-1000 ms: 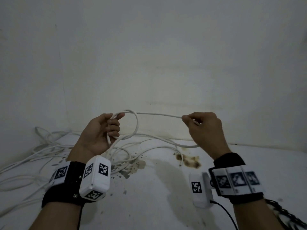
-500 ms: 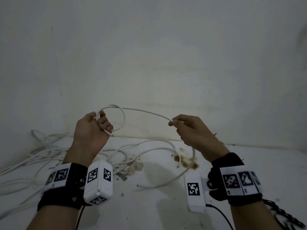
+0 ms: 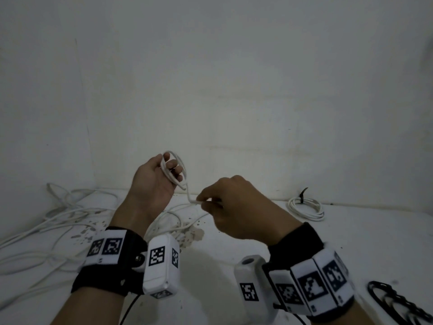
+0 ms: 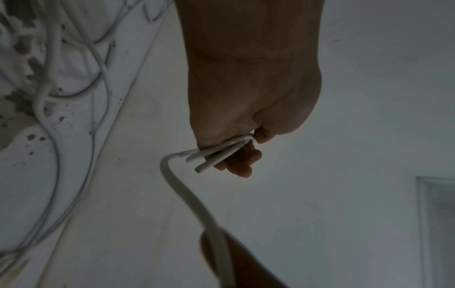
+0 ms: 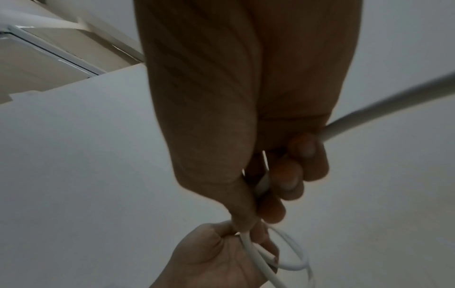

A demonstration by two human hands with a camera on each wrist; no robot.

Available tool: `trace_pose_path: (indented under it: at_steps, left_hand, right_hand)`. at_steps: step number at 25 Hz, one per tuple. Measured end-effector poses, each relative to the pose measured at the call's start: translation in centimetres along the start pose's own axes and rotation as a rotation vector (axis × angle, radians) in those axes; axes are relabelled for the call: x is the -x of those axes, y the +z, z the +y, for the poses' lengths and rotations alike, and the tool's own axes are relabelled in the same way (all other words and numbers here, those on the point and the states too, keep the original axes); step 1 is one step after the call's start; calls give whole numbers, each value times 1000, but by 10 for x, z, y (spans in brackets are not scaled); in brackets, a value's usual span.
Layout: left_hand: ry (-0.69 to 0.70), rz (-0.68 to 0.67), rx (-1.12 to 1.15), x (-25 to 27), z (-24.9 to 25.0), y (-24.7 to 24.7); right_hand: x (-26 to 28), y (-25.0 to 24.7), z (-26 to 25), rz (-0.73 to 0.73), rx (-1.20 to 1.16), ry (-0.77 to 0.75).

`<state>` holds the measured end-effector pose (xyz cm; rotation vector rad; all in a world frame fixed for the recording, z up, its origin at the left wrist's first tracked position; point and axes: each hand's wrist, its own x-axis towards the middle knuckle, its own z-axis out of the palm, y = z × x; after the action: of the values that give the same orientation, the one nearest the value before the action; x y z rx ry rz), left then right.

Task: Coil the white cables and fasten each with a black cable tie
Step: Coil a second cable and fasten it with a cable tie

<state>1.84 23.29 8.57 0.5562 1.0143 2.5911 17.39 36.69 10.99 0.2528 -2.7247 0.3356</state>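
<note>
My left hand (image 3: 161,174) is raised above the white surface and grips small loops of a white cable (image 3: 180,165) in its curled fingers. In the left wrist view the cable's cut end (image 4: 200,168) sticks out below the fist (image 4: 236,152). My right hand (image 3: 225,202) is close beside it, lower and to the right, and pinches the same cable (image 5: 261,185) between thumb and fingers. The cable runs on from that hand down to the table. A coiled white cable (image 3: 307,208) with a black tie (image 3: 303,194) lies at the back right.
Several loose white cables (image 3: 58,219) sprawl over the left of the white table (image 3: 222,249), which has brown stains near the middle. Black cable ties (image 3: 396,303) lie at the bottom right. White walls stand behind and to the left.
My right hand has moved left and down, close to my left hand, shortening the stretch of cable between them. The loop in my left hand has grown smaller and tighter.
</note>
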Motion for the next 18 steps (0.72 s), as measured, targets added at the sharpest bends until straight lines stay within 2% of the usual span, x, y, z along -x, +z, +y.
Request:
trace_pose_path:
  at_steps: [5,8,10,13,18]
  left_hand:
    - [-47,-76,-229,13,-6,19]
    - [-72,-180,-519,20,-14,30]
    - [-77,-251,-664,24,-18,34]
    - [-135,-224,-628,28,-21,41]
    - [-164,-189,-676,31,-26,43]
  right_hand:
    - [-6,8,-7,164,-4,-113]
    - [-8,8,-3,281,-47,-113]
    - [-8,4,7,381,-74,-52]
    - [-6,-4,24,535,-123,70]
    - [-1,-8,32,583,-76,340]
